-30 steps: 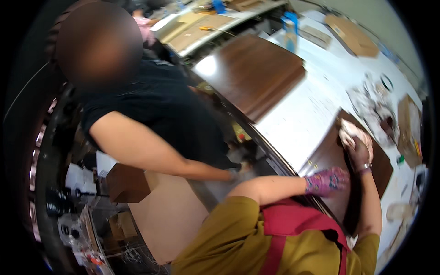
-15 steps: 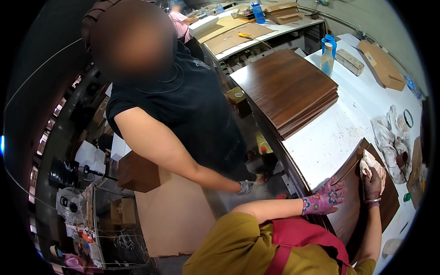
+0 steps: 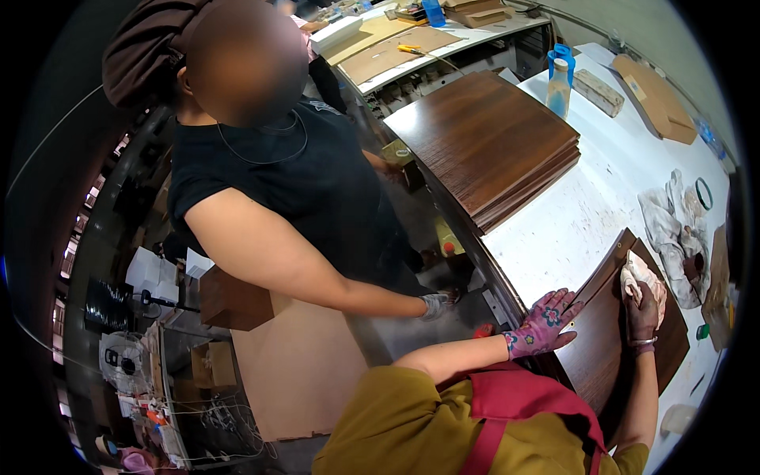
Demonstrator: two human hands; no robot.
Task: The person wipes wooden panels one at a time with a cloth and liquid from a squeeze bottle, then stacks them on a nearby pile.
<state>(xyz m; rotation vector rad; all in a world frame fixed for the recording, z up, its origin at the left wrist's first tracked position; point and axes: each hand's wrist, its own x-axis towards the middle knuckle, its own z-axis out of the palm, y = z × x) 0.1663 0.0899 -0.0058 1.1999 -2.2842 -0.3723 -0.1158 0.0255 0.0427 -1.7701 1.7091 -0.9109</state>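
My left hand, in a purple flowered glove, is open with its fingers stretched out. It lies at the left edge of a dark brown wood panel, fingertips by the panel's upper left side. My right hand, in a dark stained glove with a bangle at the wrist, grips a crumpled pale pink cloth. The cloth rests on the panel's far right part. A second panel edge shows under the first near the far corner. My right fingers are partly hidden by the cloth.
Beyond lies a stack of glossy brown panels on the white table. Bottles, a grey block, cardboard and a whitish rag stand along the far right. A person in black stands close at left.
My left hand has shifted slightly left towards the panel's edge, its fingers now closer together. The right hand stays on the cloth with little movement. The nearby person's head and body have shifted.
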